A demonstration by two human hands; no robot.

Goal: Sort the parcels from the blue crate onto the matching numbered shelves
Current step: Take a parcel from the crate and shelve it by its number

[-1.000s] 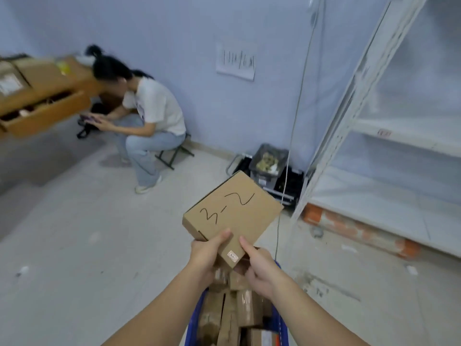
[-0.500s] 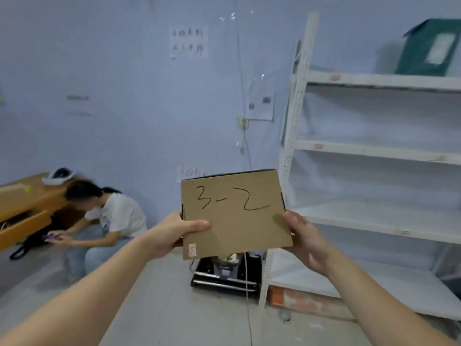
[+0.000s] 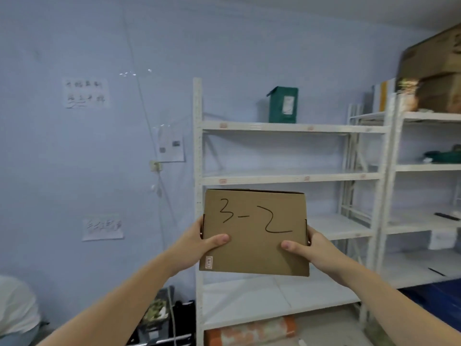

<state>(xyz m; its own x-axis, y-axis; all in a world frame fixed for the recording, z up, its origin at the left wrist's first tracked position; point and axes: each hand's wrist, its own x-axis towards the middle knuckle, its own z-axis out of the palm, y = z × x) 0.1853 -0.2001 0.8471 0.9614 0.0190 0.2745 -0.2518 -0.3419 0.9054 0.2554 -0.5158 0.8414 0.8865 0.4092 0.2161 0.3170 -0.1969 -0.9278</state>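
The parcel [image 3: 254, 233] marked 3-2 is now raised squarely before the white shelves [image 3: 291, 178], my left hand [image 3: 199, 243] and right hand [image 3: 314, 248] pinching its sides; next, find its shelf.

Flat brown cardboard parcel [image 3: 254, 233] marked "3-2", held upright before white shelves [image 3: 287, 178].

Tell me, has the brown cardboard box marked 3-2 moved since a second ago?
Yes. The brown cardboard box marked 3-2 has come up from beside the crate and now sits in front of the white metal shelf rack.
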